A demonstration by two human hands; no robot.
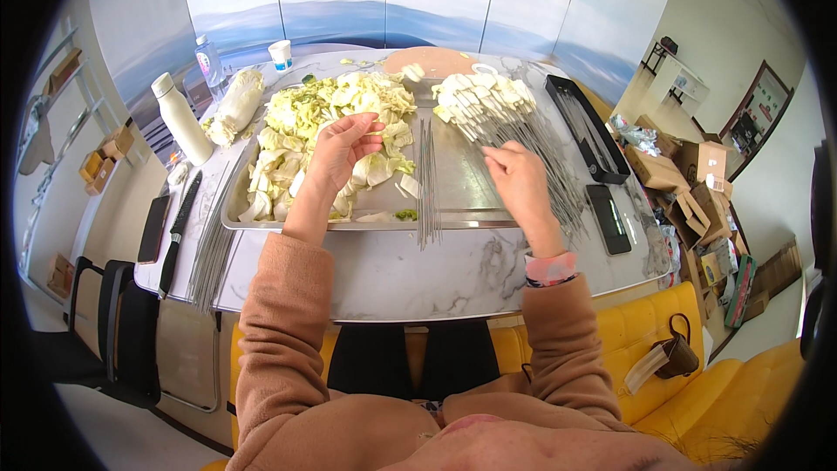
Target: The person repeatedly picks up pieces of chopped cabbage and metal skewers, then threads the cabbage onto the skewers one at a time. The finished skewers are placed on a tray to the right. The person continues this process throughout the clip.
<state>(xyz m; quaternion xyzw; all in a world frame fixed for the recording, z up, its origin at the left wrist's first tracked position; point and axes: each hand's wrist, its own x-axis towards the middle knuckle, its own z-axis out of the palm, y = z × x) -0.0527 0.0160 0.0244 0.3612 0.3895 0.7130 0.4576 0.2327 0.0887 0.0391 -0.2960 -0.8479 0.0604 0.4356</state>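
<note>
My left hand [345, 147] hovers over a heap of torn Chinese cabbage leaves [304, 104] in a shallow metal tray [451, 214]. Its fingers are curled toward the thumb; whether a small piece is pinched there is unclear. My right hand [518, 176] is over the tray's right part with fingers curled in, and anything thin in its grip cannot be made out. Beside it lie many thin metal skewers [546, 160], their far ends threaded with pale cabbage pieces [484, 98]. A bundle of bare skewers [427, 183] lies across the tray's middle, over its near rim.
At left are a knife [180, 229], more skewers [212, 255], a phone [154, 229], a white bottle [182, 119], a whole cabbage [239, 104] and a paper cup [280, 55]. A black box [585, 127] with skewers and another phone [608, 219] lie right. Cardboard boxes [700, 170] crowd the floor.
</note>
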